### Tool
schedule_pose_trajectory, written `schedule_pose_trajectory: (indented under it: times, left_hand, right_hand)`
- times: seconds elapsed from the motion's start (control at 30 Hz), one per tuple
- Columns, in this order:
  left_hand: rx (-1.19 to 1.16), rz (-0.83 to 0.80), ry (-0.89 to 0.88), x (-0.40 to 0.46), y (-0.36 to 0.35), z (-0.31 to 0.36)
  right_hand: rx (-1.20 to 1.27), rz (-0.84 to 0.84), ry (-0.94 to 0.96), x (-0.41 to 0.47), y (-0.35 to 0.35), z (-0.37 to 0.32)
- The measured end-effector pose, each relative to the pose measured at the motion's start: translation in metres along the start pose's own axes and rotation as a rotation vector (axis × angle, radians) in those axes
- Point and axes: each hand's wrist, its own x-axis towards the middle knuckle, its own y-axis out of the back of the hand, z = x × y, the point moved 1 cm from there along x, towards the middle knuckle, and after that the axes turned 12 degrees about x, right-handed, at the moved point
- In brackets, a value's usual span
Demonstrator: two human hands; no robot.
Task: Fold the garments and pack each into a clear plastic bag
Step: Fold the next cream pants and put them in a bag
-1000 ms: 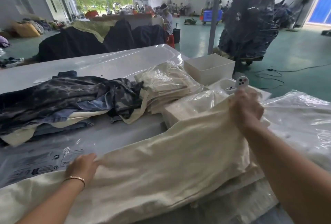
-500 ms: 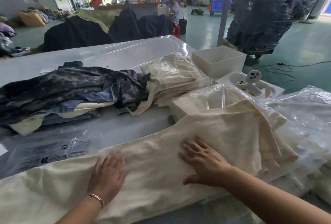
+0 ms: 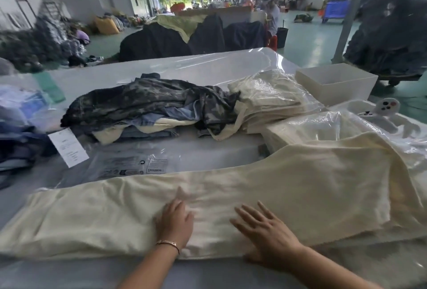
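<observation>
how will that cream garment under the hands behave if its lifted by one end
The cream garment would likely hang limp: it already drapes and wrinkles over the bagged stack at its far end. It probably won't slide as one piece when pushed, since the cloth bunches between the left hand and right hand.

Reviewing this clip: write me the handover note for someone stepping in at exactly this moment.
Left hand: open, flat on the cream garment, bracelet on the wrist.
Right hand: open, fingers spread, pressing the same garment near its front edge.
The garment lies stretched across the table, its right end bunched over bagged pieces.
An empty clear bag with warning print lies just behind it.
Done: several cream garments already bagged, behind and to the right.
Left: fold this garment, bag it, then work through the dark pile.
</observation>
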Motion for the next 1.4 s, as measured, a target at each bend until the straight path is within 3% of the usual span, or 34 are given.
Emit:
schedule_pose_trajectory:
  times: [0.1,0.2,0.37,0.6,0.7,0.83,0.97,1.1,1.3,1.4]
  left_hand:
    - [-0.125,0.085,-0.056,-0.001,0.015,-0.016]
    - [0.079,0.162,-0.002,-0.01,0.026,-0.059]
    - [0.247,0.077,0.167,-0.03,0.025,-0.162]
    - [0.195,0.13,0.196,-0.023,0.032,-0.243]
    - [0.16,0.148,0.23,-0.014,0.041,-0.271]
    - [0.288,0.096,0.431,-0.007,0.056,-0.316]
    - [0.005,0.012,0.713,0.0,0.066,-0.366]
    - [-0.294,0.032,0.839,0.007,0.063,-0.402]
    - [-1.063,0.033,0.833,0.019,0.071,-0.415]
    - [-1.27,0.069,0.721,0.028,0.091,-0.405]
  right_hand:
    - [0.112,-0.031,0.068,0.028,-0.025,-0.044]
    - [0.109,0.0,0.091,0.044,-0.038,-0.07]
    - [0.137,0.107,0.059,0.053,-0.052,-0.077]
    - [0.232,0.207,0.316,0.103,-0.041,-0.139]
    - [0.335,0.205,0.256,0.125,-0.039,-0.166]
    - [0.36,0.255,0.182,0.149,-0.039,-0.2]
    - [0.286,0.213,0.164,0.172,-0.044,-0.23]
    - [0.252,0.25,0.052,0.182,-0.053,-0.245]
    - [0.192,0.427,0.006,0.187,-0.053,-0.253]
    - [0.157,0.528,0.016,0.191,-0.041,-0.252]
